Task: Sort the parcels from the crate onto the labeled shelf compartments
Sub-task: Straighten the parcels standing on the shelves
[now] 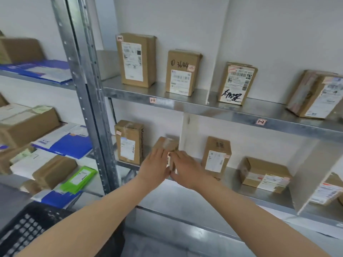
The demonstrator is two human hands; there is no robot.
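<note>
A small brown cardboard parcel (168,143) stands on the lower metal shelf (204,191), in the left compartment beside a taller taped parcel (129,142). My left hand (155,166) lies flat against its left side with straight fingers. My right hand (185,169) presses its right side the same way. Both hands cover the parcel's lower front. The black mesh crate (27,229) sits at the bottom left, partly behind my left forearm.
The upper shelf (213,108) carries several upright parcels and small tags reading 1-1 (152,100) and 1-2 (260,121). A white divider (191,134) stands right of my hands, with more parcels beyond. The left rack holds blue and green mailers and boxes.
</note>
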